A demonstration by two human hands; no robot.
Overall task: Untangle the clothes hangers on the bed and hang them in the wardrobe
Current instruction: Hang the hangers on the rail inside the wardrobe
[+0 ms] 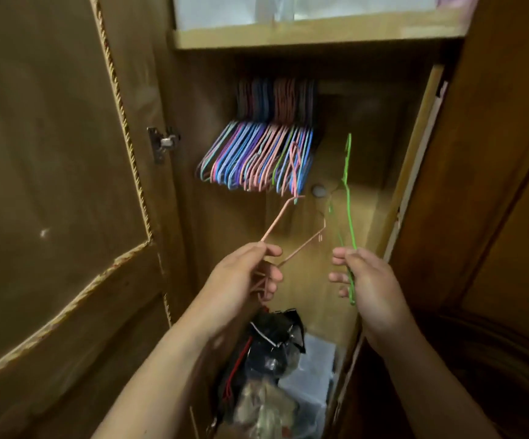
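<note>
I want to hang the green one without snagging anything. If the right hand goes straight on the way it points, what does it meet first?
Probably nothing soon: the right hand with the green hanger points into open space right of the hung hangers. The wardrobe's back wall seems next, though depth is unclear.

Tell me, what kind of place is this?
Probably the inside of a wooden wardrobe in a home: a row of colourful hangers hangs under a shelf, beside an open door.

Dim, warm light; brightest patch above both hands [364, 280] on the shelf [320, 33]. Deep shadow right of them. Overall soft blur; wide-angle bowing at edges.
</note>
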